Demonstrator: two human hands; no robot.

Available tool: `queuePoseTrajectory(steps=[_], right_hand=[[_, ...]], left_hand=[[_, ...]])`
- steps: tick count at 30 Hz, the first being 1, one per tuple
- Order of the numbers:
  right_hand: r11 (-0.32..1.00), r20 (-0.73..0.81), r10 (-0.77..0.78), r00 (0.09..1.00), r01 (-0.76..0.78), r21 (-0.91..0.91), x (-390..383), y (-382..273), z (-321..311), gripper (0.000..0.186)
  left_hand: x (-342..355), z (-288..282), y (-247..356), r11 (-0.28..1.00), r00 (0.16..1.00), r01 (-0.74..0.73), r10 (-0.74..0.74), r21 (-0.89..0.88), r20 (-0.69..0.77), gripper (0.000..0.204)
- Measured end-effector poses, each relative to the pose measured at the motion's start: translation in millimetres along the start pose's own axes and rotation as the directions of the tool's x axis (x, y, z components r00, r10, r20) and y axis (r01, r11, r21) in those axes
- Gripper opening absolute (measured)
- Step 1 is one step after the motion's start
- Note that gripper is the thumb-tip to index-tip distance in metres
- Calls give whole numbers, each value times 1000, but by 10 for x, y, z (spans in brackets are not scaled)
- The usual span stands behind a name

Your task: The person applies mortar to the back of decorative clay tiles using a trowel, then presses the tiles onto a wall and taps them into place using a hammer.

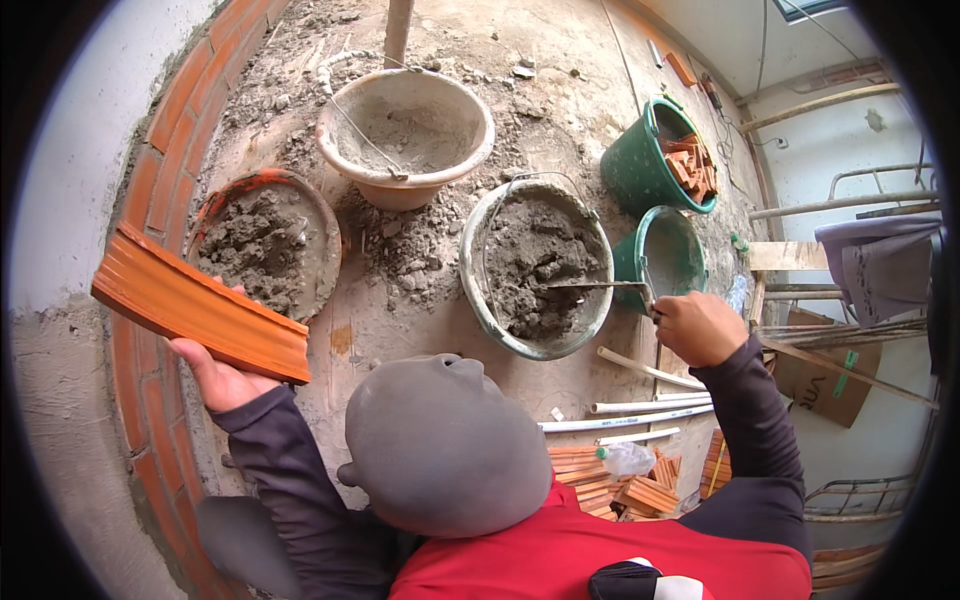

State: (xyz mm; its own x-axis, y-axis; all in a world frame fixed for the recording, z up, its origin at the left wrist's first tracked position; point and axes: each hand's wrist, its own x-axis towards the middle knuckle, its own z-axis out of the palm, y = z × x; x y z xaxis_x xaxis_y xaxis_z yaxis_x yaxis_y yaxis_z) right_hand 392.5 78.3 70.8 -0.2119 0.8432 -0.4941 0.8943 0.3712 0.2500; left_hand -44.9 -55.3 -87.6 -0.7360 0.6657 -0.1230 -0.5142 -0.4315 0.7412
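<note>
My left hand (pixel 222 378) gripped a ribbed orange clay brick (pixel 200 305) beside the brick wall (pixel 150 180). My right hand (pixel 698 327) was closed on a metal trowel (pixel 600 286), its blade in the grey mortar bucket (pixel 537 268). I judged a modest, level scoop best.

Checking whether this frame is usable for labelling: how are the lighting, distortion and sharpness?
Head view: soft, even daylight, no glare or hard shadows; strong fisheye bending, so the brick wall curves and black corners frame the picture; left hand with brick and right hand with trowel look sharp.
</note>
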Motion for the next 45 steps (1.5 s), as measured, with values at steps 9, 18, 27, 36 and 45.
queuePoseTrajectory(steps=[9, 18, 27, 36, 45], right_hand=[[836, -297, 151, 943, 39, 547, -289, 75, 2129, 37], [683, -61, 227, 972, -114, 721, -291, -262, 2745, 35], [795, -145, 238, 960, -107, 596, -1060, 105, 3137, 33], [20, 277, 70, 958, -279, 960, -729, -254, 1883, 27], [-259, 696, -219, 684, -728, 634, -1136, 842, 2115, 30]], left_hand=[[517, 512, 200, 987, 979, -145, 132, 73, 155, 73], [420, 403, 409, 992, 982, -88, 71, 87, 177, 75], [323, 131, 513, 986, 978, -160, 153, 38, 139, 77], [429, 61, 575, 990, 953, -127, 137, -56, 269, 76], [441, 198, 759, 973, 938, -134, 186, -189, 292, 72]])
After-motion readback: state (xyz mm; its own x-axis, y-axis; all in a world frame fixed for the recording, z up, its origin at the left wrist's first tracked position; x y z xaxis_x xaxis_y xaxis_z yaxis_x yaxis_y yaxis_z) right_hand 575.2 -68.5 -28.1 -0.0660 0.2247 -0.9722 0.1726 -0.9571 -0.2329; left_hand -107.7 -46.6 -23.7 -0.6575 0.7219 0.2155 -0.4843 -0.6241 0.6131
